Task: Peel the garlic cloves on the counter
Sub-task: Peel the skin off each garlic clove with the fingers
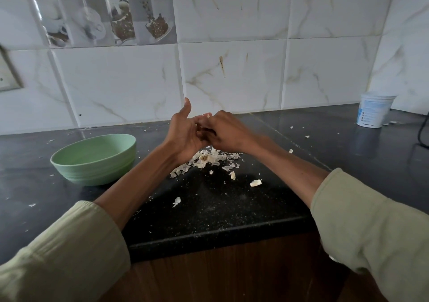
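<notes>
Your left hand [185, 136] and right hand [222, 131] meet above the peel pile [209, 160], fingers pinching a garlic clove [208, 116], mostly hidden. Risk: it slips out and lands in the skins, not the green bowl [92, 160]. Two loose cloves [255, 182] wait near the counter [232, 208] edge; your sleeve could knock them off.

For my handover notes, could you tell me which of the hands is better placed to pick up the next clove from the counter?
Probably the right hand: the loose cloves lie on the counter below it, right of the peel pile. The left hand sits nearer the green bowl.
</notes>
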